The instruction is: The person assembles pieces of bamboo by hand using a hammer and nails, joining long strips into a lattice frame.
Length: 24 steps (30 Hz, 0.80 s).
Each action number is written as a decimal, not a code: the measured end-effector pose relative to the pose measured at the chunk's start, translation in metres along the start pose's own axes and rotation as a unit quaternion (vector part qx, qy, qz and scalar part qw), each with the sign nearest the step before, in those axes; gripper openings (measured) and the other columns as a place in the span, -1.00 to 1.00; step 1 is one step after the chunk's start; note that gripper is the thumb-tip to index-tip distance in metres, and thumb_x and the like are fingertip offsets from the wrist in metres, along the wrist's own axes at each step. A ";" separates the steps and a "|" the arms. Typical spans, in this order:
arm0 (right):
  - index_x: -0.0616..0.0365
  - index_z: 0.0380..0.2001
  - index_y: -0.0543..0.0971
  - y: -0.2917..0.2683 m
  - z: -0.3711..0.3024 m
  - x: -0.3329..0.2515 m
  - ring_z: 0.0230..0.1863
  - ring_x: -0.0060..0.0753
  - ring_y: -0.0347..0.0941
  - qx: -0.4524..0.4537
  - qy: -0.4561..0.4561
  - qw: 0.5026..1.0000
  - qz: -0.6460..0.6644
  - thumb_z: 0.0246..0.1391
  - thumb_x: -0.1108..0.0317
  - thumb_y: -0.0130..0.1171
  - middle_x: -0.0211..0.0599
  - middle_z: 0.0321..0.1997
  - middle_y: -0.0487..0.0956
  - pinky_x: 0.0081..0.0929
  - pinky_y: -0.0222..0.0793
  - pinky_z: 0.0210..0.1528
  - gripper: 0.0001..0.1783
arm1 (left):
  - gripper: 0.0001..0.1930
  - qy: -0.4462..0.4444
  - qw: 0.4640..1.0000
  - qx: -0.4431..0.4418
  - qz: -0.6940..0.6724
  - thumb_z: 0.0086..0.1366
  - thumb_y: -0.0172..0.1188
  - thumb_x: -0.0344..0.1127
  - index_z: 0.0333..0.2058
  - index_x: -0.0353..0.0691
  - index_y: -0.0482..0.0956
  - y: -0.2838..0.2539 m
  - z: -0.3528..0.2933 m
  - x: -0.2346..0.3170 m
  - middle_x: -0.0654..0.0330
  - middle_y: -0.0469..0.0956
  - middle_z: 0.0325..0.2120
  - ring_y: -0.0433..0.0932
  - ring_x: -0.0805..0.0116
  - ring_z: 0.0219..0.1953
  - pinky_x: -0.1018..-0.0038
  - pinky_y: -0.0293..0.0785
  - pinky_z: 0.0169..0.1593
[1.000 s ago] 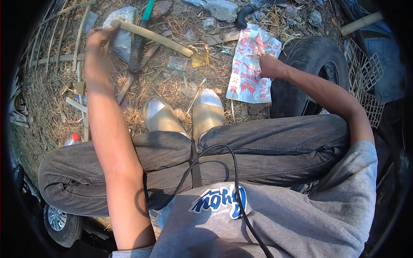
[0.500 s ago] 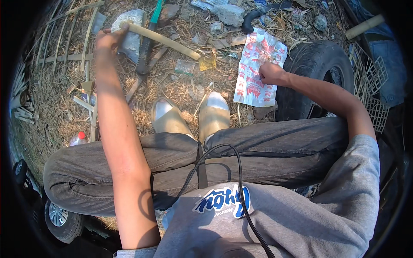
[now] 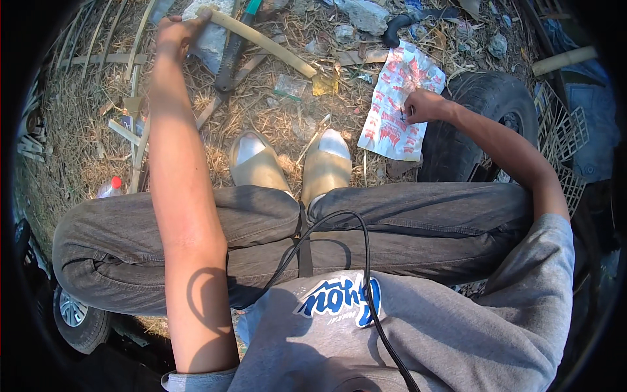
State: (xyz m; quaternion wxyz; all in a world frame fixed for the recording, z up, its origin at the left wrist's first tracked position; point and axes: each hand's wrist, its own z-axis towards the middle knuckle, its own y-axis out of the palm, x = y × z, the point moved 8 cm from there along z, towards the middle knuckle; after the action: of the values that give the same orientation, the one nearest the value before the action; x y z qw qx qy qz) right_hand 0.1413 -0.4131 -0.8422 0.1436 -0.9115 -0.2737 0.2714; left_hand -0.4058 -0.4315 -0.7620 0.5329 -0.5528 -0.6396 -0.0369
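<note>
On littered, straw-covered ground at the upper left, beyond the seated person's shoes [image 3: 261, 166], a pale strip [image 3: 264, 42] that looks like bamboo is held by one end in the left hand [image 3: 179, 34]. It is long, narrow and gently bowed, cream to tan, with a smooth face. From the fingers it slants down to the right, its far end at a crumpled, translucent yellow scrap [image 3: 326, 83].

The hands are wide apart. The left is clamped on the strip beside a rough whitish stone [image 3: 208, 47]; the right hand [image 3: 428, 106] is curled over a printed sheet [image 3: 385, 121], and whether its fingers grip anything cannot be told.

The sheet is thin, creased and roughly rectangular, white with red print. Beside it lies a black rubber tyre [image 3: 450, 130], rounded and dull, and above it a curved, glossy black piece [image 3: 395, 29]. A long dark tool [image 3: 225, 78] with a green part passes behind the strip. The trousers [image 3: 124, 245] are dark, faded cloth.

Compared with half a second ago, the strip, stone and left hand sit closer to the view's top edge, and the stone's top is now cut off. The left hand's hold is unchanged.
</note>
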 end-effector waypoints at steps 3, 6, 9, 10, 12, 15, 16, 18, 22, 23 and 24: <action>0.22 -0.47 0.66 0.003 0.002 0.002 -0.40 -0.20 0.61 0.062 0.054 0.997 -0.001 -0.12 0.15 0.39 -0.17 -0.47 0.66 -0.31 0.51 -0.28 -0.68 | -0.19 -0.007 1.000 0.009 0.013 -0.06 0.61 -0.22 -0.01 -0.31 0.18 -0.001 0.009 -0.003 -0.14 0.52 -0.13 0.61 0.18 -0.15 0.37 0.62 -0.11; 0.18 -0.51 0.65 -0.009 0.024 -0.014 -0.36 -0.18 0.62 0.098 0.055 0.994 -0.001 -0.16 0.19 0.33 -0.20 -0.48 0.65 -0.26 0.51 -0.25 -0.74 | 0.04 -0.009 0.997 0.021 0.069 -0.15 0.63 0.07 0.17 -0.37 0.24 -0.034 0.054 -0.040 -0.18 0.42 0.09 0.37 0.09 0.19 0.33 0.26 0.27; 0.23 -0.51 0.64 0.010 0.003 0.016 -0.44 -0.30 0.62 0.057 0.145 0.982 0.103 -0.12 0.27 0.32 -0.22 -0.49 0.65 -0.35 0.53 -0.34 -0.78 | 0.01 -0.057 0.998 0.015 0.024 -0.12 0.63 0.03 0.17 -0.37 0.24 0.019 -0.004 0.005 -0.18 0.43 0.07 0.37 0.10 0.19 0.33 0.26 0.27; 0.23 -0.51 0.64 0.004 0.007 0.012 -0.44 -0.30 0.62 0.060 0.138 0.984 0.100 -0.12 0.27 0.32 -0.22 -0.49 0.65 -0.35 0.53 -0.34 -0.78 | 0.00 -0.073 0.997 0.032 0.012 -0.11 0.63 0.01 0.17 -0.37 0.24 0.008 -0.007 0.005 -0.18 0.43 0.07 0.37 0.10 0.19 0.33 0.26 0.27; 0.22 -0.52 0.64 -0.013 0.016 -0.007 -0.54 -0.39 0.61 0.108 0.065 0.992 0.023 -0.14 0.35 0.30 -0.23 -0.54 0.64 -0.41 0.53 -0.44 -0.85 | -0.03 0.002 1.000 0.015 0.025 -0.09 0.63 -0.04 0.17 -0.36 0.23 -0.014 0.046 -0.034 -0.18 0.45 0.05 0.43 0.10 0.14 0.34 0.33 0.22; 0.26 -0.56 0.65 -0.012 0.010 0.003 -0.65 -0.42 0.58 0.053 0.095 0.986 0.124 -0.16 0.40 0.30 -0.23 -0.60 0.64 -0.45 0.51 -0.55 -0.88 | -0.03 -0.003 1.000 -0.011 -0.020 -0.09 0.63 -0.04 0.16 -0.36 0.23 -0.001 0.061 -0.046 -0.17 0.47 0.02 0.49 0.12 0.07 0.37 0.41 0.15; 0.26 -0.56 0.65 -0.017 0.009 0.002 -0.65 -0.42 0.58 0.051 0.095 0.986 0.125 -0.16 0.40 0.30 -0.23 -0.60 0.64 -0.45 0.51 -0.55 -0.88 | -0.03 -0.006 1.000 -0.012 -0.019 -0.09 0.63 -0.04 0.16 -0.36 0.23 -0.001 0.064 -0.050 -0.17 0.47 0.02 0.49 0.12 0.07 0.37 0.41 0.15; 0.29 -0.64 0.64 -0.012 -0.002 0.020 -0.67 -0.42 0.59 -0.090 0.194 0.977 -0.004 -0.17 0.45 0.28 -0.23 -0.63 0.64 -0.47 0.50 -0.61 -0.88 | -0.03 -0.001 0.998 -0.030 -0.053 -0.10 0.63 -0.02 0.16 -0.36 0.23 0.003 0.067 -0.051 -0.14 0.48 0.01 0.52 0.15 0.02 0.38 0.46 0.09; 0.29 -0.66 0.65 -0.023 -0.009 0.048 -0.62 -0.42 0.63 -0.118 0.301 0.946 -0.033 -0.24 0.54 0.25 -0.24 -0.64 0.65 -0.50 0.51 -0.62 -0.95 | -0.03 0.011 1.000 0.008 0.023 -0.13 0.64 0.01 0.15 -0.35 0.28 -0.017 0.071 -0.053 -0.09 0.49 0.01 0.49 0.17 0.06 0.37 0.43 0.11; 0.27 -0.65 0.66 -0.033 0.000 0.041 -0.62 -0.44 0.63 -0.122 0.216 0.965 -0.082 -0.23 0.53 0.23 -0.24 -0.63 0.65 -0.50 0.52 -0.62 -0.94 | -0.02 -0.006 1.000 -0.007 0.000 -0.16 0.64 0.04 0.14 -0.33 0.31 -0.027 0.073 -0.059 -0.07 0.49 0.02 0.45 0.16 0.11 0.35 0.36 0.18; 0.27 -0.65 0.66 -0.037 0.000 0.057 -0.62 -0.44 0.63 -0.122 0.220 0.964 -0.085 -0.23 0.53 0.23 -0.24 -0.63 0.65 -0.50 0.52 -0.62 -0.94 | 0.00 0.010 1.000 0.010 0.011 -0.19 0.65 0.07 0.15 -0.32 0.31 -0.031 0.073 -0.057 -0.05 0.49 0.02 0.42 0.15 0.14 0.33 0.30 0.22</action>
State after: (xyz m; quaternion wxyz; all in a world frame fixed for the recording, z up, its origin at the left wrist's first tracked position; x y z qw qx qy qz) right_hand 0.1657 -0.3499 -0.8510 0.1100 -0.9329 -0.3426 0.0156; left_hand -0.4858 -0.4352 -0.8173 0.5449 -0.5541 -0.6286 -0.0303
